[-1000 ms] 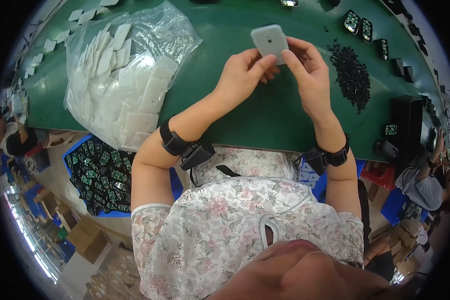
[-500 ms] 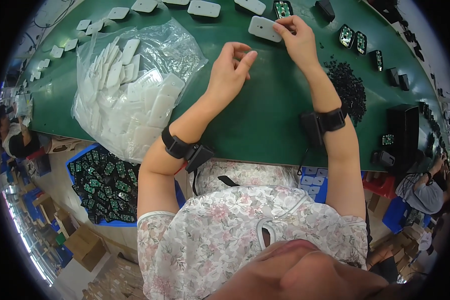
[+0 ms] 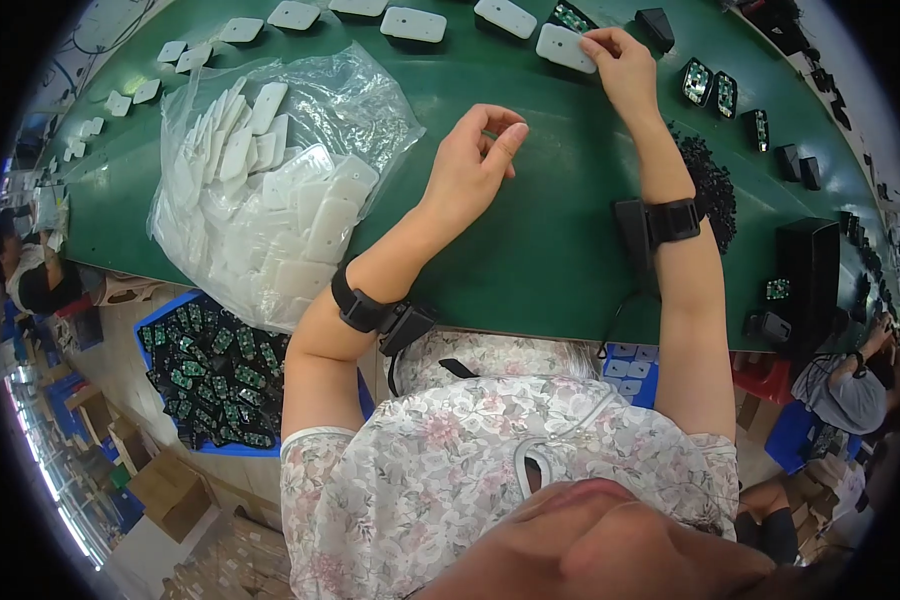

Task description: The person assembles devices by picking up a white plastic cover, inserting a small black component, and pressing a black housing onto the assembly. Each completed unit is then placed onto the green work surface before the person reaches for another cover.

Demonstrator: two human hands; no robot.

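Note:
My right hand (image 3: 622,62) reaches to the far side of the green belt (image 3: 530,250), its fingertips pinching the right edge of a white rounded plastic cover (image 3: 564,47). The cover lies flat in a row with other white covers (image 3: 413,23). My left hand (image 3: 478,155) hovers over the middle of the belt with fingers loosely curled and apart, and nothing shows in it. Both wrists wear black bands.
A clear bag full of white covers (image 3: 270,190) lies at the left of the belt. A heap of small black parts (image 3: 715,185) and several small green circuit boards (image 3: 710,85) lie to the right. A blue bin of circuit boards (image 3: 215,370) sits below the table edge. Other people (image 3: 850,385) work nearby.
Both hands held the white cover up close a second ago. My right hand has carried it away to the far row, and my left hand has let go and stayed mid-belt.

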